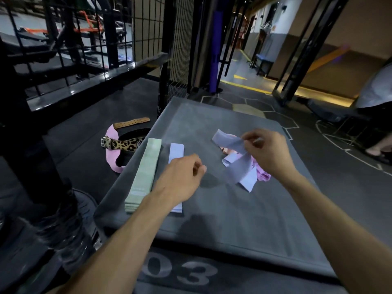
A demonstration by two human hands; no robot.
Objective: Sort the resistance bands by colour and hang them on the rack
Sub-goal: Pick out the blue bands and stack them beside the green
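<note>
Both hands reach forward over a grey padded tabletop (212,209), forearms bare and stretched out from the bottom of the view. The right hand (267,151) is raised a little above the surface, knuckles up, thumb and fingertips pinched closed on a lavender band (230,142) that trails down from the grip in a loose loop. Below and just beside it lies a small heap: more lavender strips (246,177) with a pink band (264,174) partly buried under them.

The left hand (182,177) hovers low near the middle of the pad, fingers curled inward toward the palm, loosely closed and holding nothing that can be seen. Under its wrist lies a flat lavender stack (176,152), and just left of that, parallel and close by, a neat stack of green bands (144,172) runs along the pad's left edge.

On the dark floor to the left lie a leopard-print belt (123,144), a pink belt (111,153) and a tan leather strap (131,122). Black wire-mesh racking (148,28) stands behind.
</note>
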